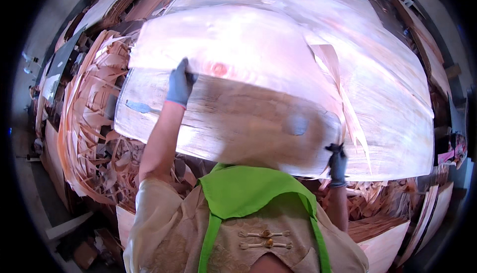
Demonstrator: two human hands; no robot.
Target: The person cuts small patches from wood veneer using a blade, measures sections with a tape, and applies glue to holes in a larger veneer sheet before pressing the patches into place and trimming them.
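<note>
My left hand [180, 83], in a grey-blue glove, grips the near edge of a thin pale wood veneer sheet [233, 39] with a reddish knot. That edge is raised and casts a shadow on the wood-grained sheet [223, 119] beneath. At the lower right, my right hand [337, 165] wears a dark glove and is closed beside the front edge of the stack. Whatever it holds, if anything, cannot be made out. A narrow curled veneer strip [348, 109] lies just beyond it. A flat blue-grey tool [139, 106] rests left of my left forearm. A blurred blue-grey round patch [297, 124] shows on the lower sheet.
Tangled veneer scraps [87, 124] are heaped along the left side, with more offcuts [377, 198] below the front edge. Stacked boards [112, 5] stand at the far left, and others [422, 34] line the right. A larger pale veneer sheet [392, 119] spreads out at the right.
</note>
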